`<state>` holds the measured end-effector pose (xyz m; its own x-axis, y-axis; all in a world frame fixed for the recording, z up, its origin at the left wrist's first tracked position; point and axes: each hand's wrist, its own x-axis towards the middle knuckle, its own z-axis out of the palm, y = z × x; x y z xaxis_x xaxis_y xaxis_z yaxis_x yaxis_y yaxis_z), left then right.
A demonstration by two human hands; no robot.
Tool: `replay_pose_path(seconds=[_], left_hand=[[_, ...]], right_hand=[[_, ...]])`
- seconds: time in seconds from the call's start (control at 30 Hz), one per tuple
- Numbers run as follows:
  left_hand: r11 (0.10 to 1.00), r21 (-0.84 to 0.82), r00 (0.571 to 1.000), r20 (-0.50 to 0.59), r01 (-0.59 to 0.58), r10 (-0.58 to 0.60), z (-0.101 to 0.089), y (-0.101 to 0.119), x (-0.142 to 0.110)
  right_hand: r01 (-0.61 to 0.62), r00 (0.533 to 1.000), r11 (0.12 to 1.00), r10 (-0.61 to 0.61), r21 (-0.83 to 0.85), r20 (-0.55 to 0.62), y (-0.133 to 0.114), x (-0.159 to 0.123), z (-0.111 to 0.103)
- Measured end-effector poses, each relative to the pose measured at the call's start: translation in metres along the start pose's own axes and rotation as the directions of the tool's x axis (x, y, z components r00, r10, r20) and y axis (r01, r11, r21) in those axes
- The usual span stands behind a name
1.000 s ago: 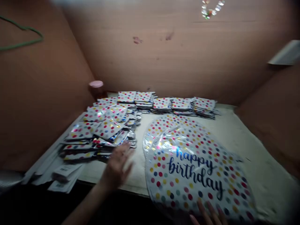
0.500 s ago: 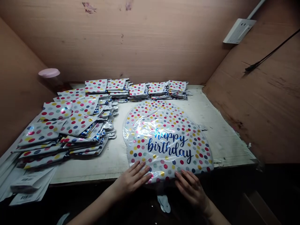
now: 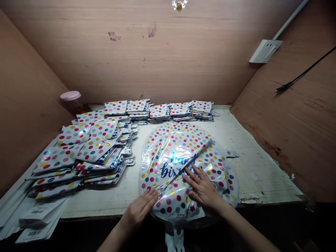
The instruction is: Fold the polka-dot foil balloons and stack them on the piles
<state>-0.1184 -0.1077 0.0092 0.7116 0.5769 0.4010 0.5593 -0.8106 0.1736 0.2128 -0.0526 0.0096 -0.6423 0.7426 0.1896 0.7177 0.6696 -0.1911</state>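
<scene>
Light, thin, slippery foil balloon [image 3: 173, 204] lying on the table [image 3: 262, 175], a long fold [image 3: 186, 162] across its middle, safest held by that fold or the neck tab [image 3: 174, 239], with left-hand fingers [image 3: 151, 199] and right-hand fingers [image 3: 193, 176] spread apart, flat on the foil, clamped on nothing.

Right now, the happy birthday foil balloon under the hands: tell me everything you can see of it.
The flat, round foil balloon is white and glossy, with multicoloured polka dots and blue script, partly hidden. One side is folded over diagonally across the lettering. It lies on a second dotted balloon on the pale tabletop, its tail hanging past the table edge. The left hand and right hand rest flat on it.
</scene>
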Motion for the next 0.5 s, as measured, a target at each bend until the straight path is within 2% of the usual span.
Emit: replay_pose_path(seconds=[0.07,0.13,0.17,0.2,0.23,0.27,0.3,0.33,0.37,0.4,0.43,0.5], left_hand=[[0.999,0.008,0.999,-0.027,0.035,-0.035,0.004,-0.002,0.000],[0.998,0.016,0.998,-0.040,0.055,-0.055,0.005,-0.004,0.002],[0.998,0.022,0.998,-0.035,0.052,-0.051,0.005,-0.005,0.004],[0.999,0.031,0.999,-0.026,0.036,-0.035,0.004,-0.005,0.006],[0.999,0.042,1.000,-0.011,0.007,-0.007,0.003,-0.005,0.009],[0.998,0.054,0.999,0.008,-0.033,0.033,0.001,-0.005,0.011],[0.995,0.065,0.997,0.029,-0.077,0.076,-0.001,-0.004,0.013],[0.990,0.075,0.992,0.050,-0.119,0.115,-0.002,-0.002,0.015],[0.985,0.082,0.987,0.071,-0.150,0.145,-0.004,-0.001,0.015],[0.982,0.089,0.983,0.088,-0.170,0.162,-0.004,0.001,0.016],[0.980,0.095,0.981,0.097,-0.175,0.166,-0.003,0.002,0.015],[0.982,0.114,0.986,0.082,-0.153,0.144,0.000,0.002,0.013]], right_hand=[[0.029,1.000,0.999,-0.029,0.034,-0.005,0.004,0.013,-0.005],[0.019,0.997,0.994,-0.011,0.108,-0.072,0.015,0.018,-0.014],[-0.033,0.989,0.988,0.053,0.150,-0.137,0.024,0.017,-0.019],[-0.129,0.963,0.975,0.167,0.180,-0.210,0.036,0.015,-0.024],[-0.286,0.905,0.938,0.332,0.196,-0.266,0.051,0.011,-0.029],[-0.474,0.806,0.858,0.513,0.198,-0.294,0.069,0.007,-0.034],[-0.650,0.679,0.739,0.670,0.180,-0.299,0.087,0.002,-0.038],[-0.786,0.554,0.600,0.790,0.149,-0.262,0.105,-0.002,-0.041],[-0.849,0.477,0.512,0.849,0.130,-0.226,0.121,-0.005,-0.043],[-0.887,0.424,0.447,0.887,0.116,-0.183,0.135,-0.006,-0.044],[-0.901,0.400,0.417,0.904,0.115,-0.150,0.146,-0.005,-0.045],[-0.911,0.383,0.395,0.917,0.117,-0.113,0.159,0.004,-0.045]])
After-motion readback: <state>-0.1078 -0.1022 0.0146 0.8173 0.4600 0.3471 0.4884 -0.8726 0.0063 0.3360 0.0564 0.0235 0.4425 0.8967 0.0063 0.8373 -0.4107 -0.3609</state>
